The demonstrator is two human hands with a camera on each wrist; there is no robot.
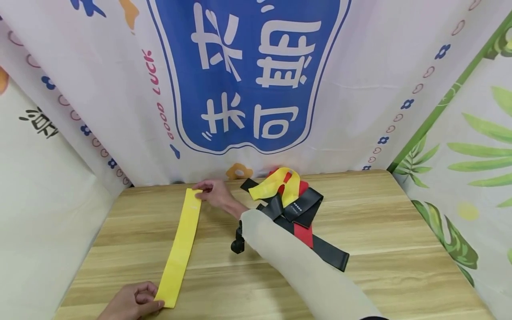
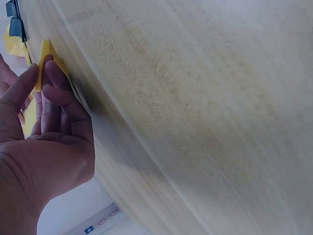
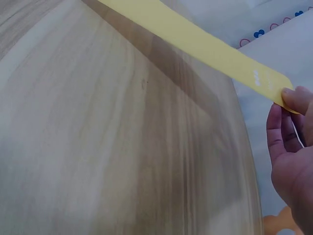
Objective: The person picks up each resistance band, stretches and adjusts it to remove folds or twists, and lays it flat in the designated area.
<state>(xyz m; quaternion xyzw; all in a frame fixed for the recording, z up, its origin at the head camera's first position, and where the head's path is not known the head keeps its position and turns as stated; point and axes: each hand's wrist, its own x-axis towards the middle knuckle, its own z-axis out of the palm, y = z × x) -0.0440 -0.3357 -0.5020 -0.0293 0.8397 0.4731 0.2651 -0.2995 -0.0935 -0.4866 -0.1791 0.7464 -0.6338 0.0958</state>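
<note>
A flat yellow resistance band (image 1: 182, 249) stretches lengthwise between both hands on the left side of the table. My left hand (image 1: 134, 300) pinches its near end between thumb and fingers, which the left wrist view shows close up at the yellow edge (image 2: 44, 63). At the far end, my right hand (image 1: 216, 194) holds the band's corner, thumb on top. In the right wrist view the band (image 3: 210, 49) runs straight from that hand (image 3: 293, 132), with small white print near the held end and its shadow on the wood below.
Right of the right hand lies a loose pile of bands: a yellow one (image 1: 294, 189), black ones (image 1: 306, 206) and red pieces (image 1: 304, 234). The wooden table (image 1: 380, 222) meets a printed curtain (image 1: 340, 133) at its back edge.
</note>
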